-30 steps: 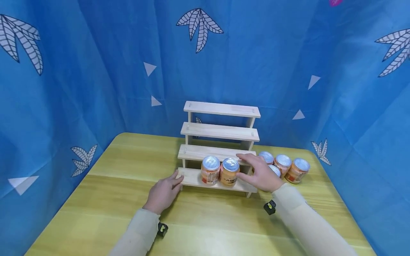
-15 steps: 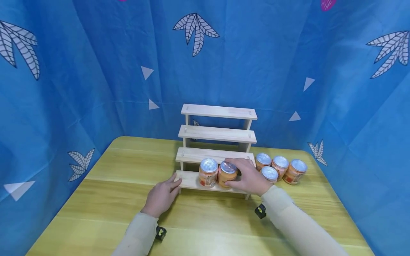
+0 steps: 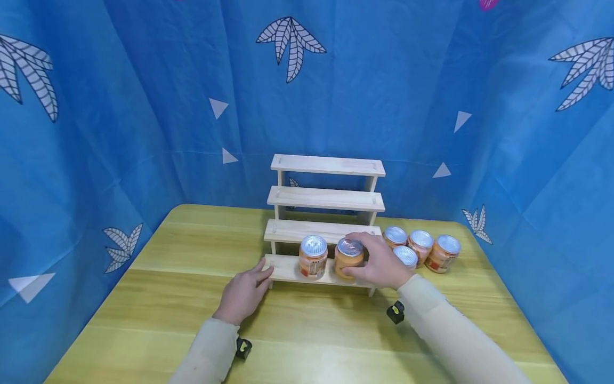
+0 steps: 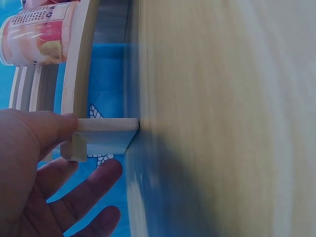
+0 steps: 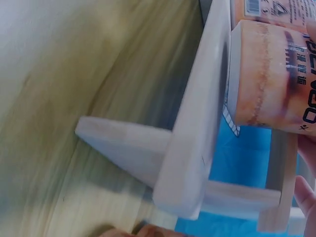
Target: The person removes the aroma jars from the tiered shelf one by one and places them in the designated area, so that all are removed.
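A pale wooden four-step display rack [image 3: 328,200] stands at the far middle of the yellow wooden worktop [image 3: 168,298], its steps running left to right and rising toward the blue leaf-printed cloth backdrop [image 3: 144,106]. Only the lowest, nearest step carries anything: two orange-labelled jars with silver lids, both upright with their long axes vertical and lids facing up. The left jar [image 3: 313,257] stands free near the middle of the step. The right jar [image 3: 348,258] stands just beside it with a small gap between them, and the right hand [image 3: 379,262] curls its fingers and thumb around this jar from the right side. The three upper steps are bare wood. The left hand [image 3: 243,292] rests at the near left end of the lowest step, fingers relaxed and nearly straight, its thumb touching the end of the board [image 4: 106,125]. On the worktop just right of the rack, four more orange jars with silver lids [image 3: 422,248] stand upright in a tight cluster.
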